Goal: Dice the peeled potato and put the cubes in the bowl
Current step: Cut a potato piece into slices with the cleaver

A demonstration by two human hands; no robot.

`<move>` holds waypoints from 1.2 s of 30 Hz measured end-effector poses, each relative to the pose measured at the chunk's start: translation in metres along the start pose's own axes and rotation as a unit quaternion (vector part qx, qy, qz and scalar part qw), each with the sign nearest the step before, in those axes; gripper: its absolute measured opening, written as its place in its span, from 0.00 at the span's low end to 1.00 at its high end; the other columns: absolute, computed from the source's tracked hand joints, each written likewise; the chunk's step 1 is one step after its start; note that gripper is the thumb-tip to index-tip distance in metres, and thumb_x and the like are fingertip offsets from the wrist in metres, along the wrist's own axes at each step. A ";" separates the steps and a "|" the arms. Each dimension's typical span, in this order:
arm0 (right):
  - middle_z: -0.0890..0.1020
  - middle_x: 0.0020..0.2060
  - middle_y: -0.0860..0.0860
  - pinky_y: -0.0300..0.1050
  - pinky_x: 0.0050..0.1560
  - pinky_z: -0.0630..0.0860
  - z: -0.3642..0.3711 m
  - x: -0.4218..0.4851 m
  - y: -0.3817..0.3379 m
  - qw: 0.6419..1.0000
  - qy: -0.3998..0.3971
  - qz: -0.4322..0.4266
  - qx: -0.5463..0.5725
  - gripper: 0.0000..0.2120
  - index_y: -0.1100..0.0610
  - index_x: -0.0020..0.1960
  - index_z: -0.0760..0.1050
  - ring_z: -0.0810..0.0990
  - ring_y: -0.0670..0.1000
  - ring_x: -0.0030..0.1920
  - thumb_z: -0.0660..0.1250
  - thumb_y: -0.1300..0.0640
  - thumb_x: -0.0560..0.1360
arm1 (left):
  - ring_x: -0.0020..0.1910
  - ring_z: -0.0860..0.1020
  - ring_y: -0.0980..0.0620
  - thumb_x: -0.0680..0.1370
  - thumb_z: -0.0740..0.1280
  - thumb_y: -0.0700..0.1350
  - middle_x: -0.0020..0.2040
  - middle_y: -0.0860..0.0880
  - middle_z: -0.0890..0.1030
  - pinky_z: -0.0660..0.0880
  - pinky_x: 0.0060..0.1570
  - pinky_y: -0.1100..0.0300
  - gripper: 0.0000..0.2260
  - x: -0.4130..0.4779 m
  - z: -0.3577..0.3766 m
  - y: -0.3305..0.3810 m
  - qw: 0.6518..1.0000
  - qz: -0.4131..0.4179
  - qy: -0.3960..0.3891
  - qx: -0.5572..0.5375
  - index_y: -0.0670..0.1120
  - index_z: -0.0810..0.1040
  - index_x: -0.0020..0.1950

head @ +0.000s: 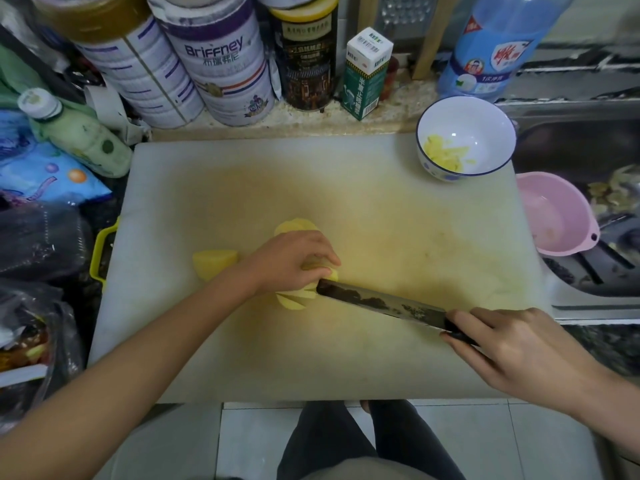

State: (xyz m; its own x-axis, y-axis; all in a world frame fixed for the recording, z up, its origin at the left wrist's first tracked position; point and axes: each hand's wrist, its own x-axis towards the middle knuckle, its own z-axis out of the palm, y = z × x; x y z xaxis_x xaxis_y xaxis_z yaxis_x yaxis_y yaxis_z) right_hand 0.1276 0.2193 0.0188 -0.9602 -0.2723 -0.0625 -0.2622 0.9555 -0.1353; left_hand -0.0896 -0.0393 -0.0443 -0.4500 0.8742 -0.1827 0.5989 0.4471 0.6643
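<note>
White board (381,237) bears yellow potato (296,299); partly sliced.

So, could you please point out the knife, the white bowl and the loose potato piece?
knife (381,301): head view, middle of the blade.
white bowl (488,131): head view, bare inner wall.
loose potato piece (214,263): head view, its upper face.

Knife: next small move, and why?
Probably press the knife down for another cut. The right hand grips its handle, and the blade tip meets the sliced potato that the left hand holds.
</note>
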 end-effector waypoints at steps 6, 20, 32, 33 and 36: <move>0.73 0.25 0.50 0.43 0.19 0.64 0.000 -0.006 0.011 0.994 0.019 0.098 0.041 0.16 0.57 0.41 0.74 0.72 0.59 0.21 0.56 0.46 0.76 | 0.51 0.78 0.48 0.74 0.62 0.56 0.52 0.49 0.79 0.77 0.44 0.55 0.17 -0.007 0.012 0.005 0.989 0.057 0.080 0.112 0.48 0.81 0.55; 0.72 0.22 0.48 0.47 0.20 0.68 0.012 0.029 -0.007 0.980 0.045 0.146 0.129 0.13 0.57 0.41 0.72 0.70 0.56 0.21 0.58 0.48 0.75 | 0.55 0.75 0.46 0.75 0.63 0.51 0.54 0.45 0.79 0.74 0.50 0.54 0.12 -0.021 0.023 0.005 0.978 0.090 0.122 0.143 0.44 0.81 0.44; 0.67 0.19 0.47 0.46 0.20 0.67 0.020 0.036 -0.028 0.962 0.054 0.201 0.176 0.12 0.57 0.40 0.71 0.68 0.54 0.20 0.60 0.48 0.75 | 0.53 0.75 0.47 0.73 0.61 0.57 0.53 0.48 0.78 0.76 0.48 0.53 0.17 -0.037 0.025 -0.004 0.984 0.001 0.115 0.138 0.46 0.78 0.52; 0.67 0.19 0.47 0.45 0.20 0.66 0.021 0.037 -0.031 0.961 0.052 0.203 0.179 0.12 0.57 0.40 0.71 0.68 0.54 0.20 0.61 0.49 0.75 | 0.52 0.76 0.46 0.73 0.62 0.56 0.52 0.48 0.78 0.76 0.46 0.52 0.17 -0.038 0.025 -0.004 0.984 -0.001 0.113 0.137 0.46 0.78 0.52; 0.66 0.19 0.46 0.44 0.21 0.64 0.026 0.038 -0.038 0.956 0.047 0.215 0.194 0.09 0.56 0.41 0.71 0.68 0.52 0.20 0.64 0.51 0.76 | 0.50 0.77 0.45 0.74 0.62 0.55 0.50 0.48 0.78 0.77 0.43 0.49 0.16 -0.041 0.027 -0.007 0.985 -0.007 0.109 0.132 0.46 0.80 0.52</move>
State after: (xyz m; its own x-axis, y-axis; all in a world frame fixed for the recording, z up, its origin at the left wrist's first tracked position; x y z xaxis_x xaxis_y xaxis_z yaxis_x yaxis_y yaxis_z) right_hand 0.1034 0.1696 -0.0039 -0.9802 0.1655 -0.1089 0.1975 0.8576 -0.4749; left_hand -0.0571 -0.0733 -0.0607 -0.5735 0.8191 -0.0106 0.7303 0.5171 0.4463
